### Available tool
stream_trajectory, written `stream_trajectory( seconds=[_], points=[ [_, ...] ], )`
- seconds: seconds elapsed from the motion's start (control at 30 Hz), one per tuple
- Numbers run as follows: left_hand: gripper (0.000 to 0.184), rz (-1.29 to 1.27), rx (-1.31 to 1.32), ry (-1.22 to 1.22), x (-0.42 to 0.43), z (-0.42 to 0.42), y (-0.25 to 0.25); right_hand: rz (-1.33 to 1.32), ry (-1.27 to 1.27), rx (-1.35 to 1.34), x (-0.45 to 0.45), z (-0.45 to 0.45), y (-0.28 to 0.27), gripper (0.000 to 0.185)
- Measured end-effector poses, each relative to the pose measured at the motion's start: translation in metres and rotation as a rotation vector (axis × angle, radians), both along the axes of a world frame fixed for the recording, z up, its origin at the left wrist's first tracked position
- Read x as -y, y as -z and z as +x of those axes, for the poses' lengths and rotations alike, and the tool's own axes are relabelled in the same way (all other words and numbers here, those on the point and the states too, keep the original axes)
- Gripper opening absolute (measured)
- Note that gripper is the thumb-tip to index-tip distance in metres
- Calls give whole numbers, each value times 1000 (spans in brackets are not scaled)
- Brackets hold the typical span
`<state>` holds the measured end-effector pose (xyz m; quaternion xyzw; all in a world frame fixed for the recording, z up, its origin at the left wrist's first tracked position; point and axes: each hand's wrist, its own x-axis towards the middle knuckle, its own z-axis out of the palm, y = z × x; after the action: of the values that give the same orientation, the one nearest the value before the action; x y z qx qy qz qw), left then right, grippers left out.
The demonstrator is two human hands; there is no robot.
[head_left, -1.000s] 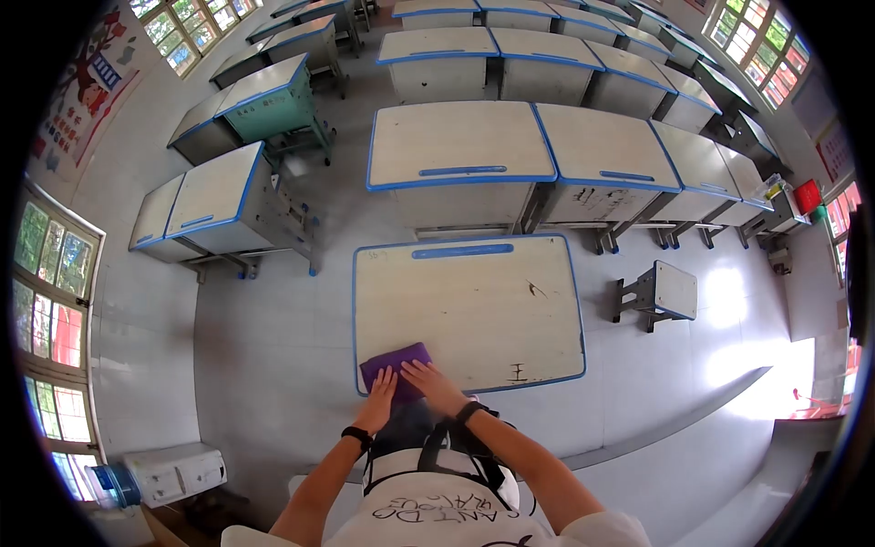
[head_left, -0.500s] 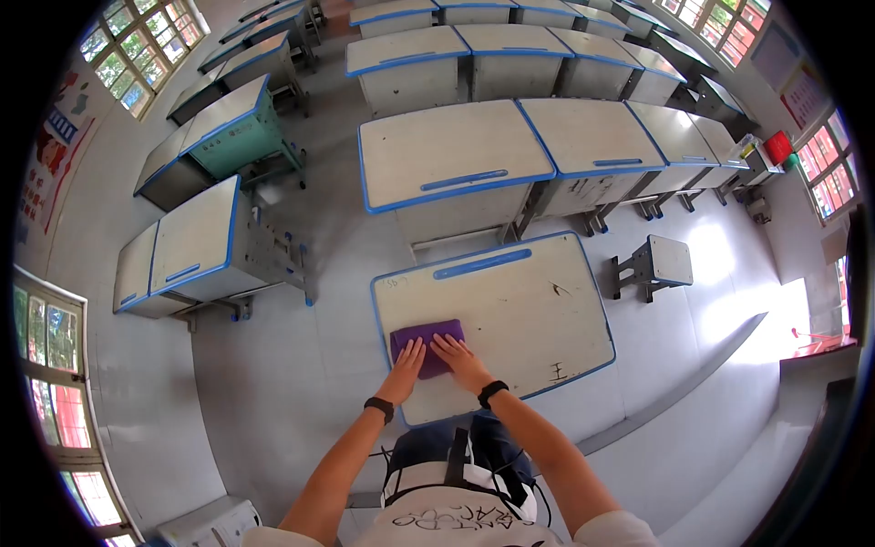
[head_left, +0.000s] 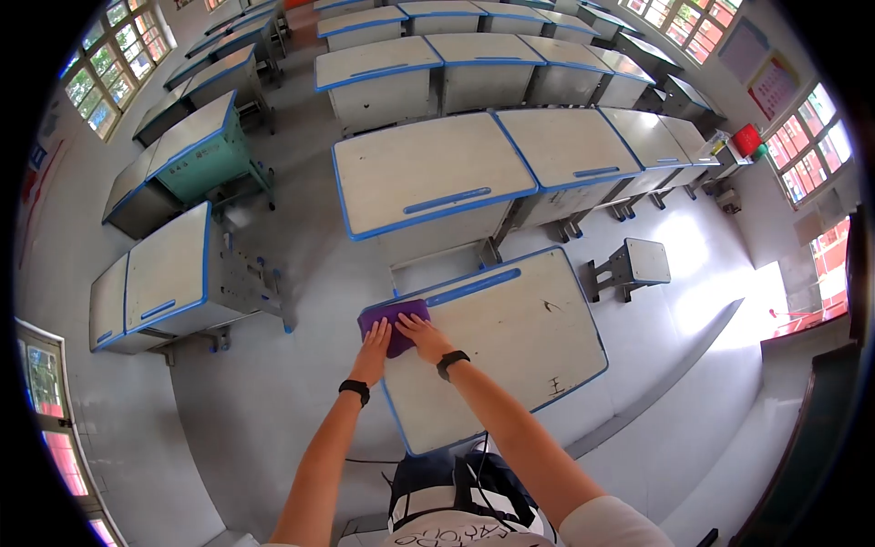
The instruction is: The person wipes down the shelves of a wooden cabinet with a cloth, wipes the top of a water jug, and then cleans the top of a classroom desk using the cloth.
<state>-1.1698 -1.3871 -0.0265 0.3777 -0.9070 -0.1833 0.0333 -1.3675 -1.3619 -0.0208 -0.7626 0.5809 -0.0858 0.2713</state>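
Both the left hand (head_left: 371, 356) and right hand (head_left: 427, 338) lay flat-fingered across the purple cloth (head_left: 394, 344). Probably this pressed it evenly onto the far left corner of the desk (head_left: 492, 351).

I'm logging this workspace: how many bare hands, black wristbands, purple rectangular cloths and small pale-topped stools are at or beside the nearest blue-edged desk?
Bare hands (left hand, right hand): 2
Black wristbands: 2
Purple rectangular cloth: 1
Small pale-topped stool: 1
Total: 6
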Motion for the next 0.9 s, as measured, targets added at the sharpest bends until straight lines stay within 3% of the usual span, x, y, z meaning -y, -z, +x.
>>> stream_trajectory(
  seconds=[0.13,0.3,0.47,0.57,0.9],
  points=[
    [75,146,-63,-103,-12,-11,-6,-12,-15,50,-13,-10,-9,75],
    [75,139,-18,5,-48,-46,-8,-44,8,39,-61,-49,-11,74],
    [69,118,-14,131,-100,-124,7,-80,24,128,-127,-135,-19,75],
    [67,133,23,136,-124,-180,13,-76,38,29,-151,-182,-32,74],
    [63,192,178,126,-125,-322,-24,-158,-77,-5,-131,-330,-34,73]
  ],
)
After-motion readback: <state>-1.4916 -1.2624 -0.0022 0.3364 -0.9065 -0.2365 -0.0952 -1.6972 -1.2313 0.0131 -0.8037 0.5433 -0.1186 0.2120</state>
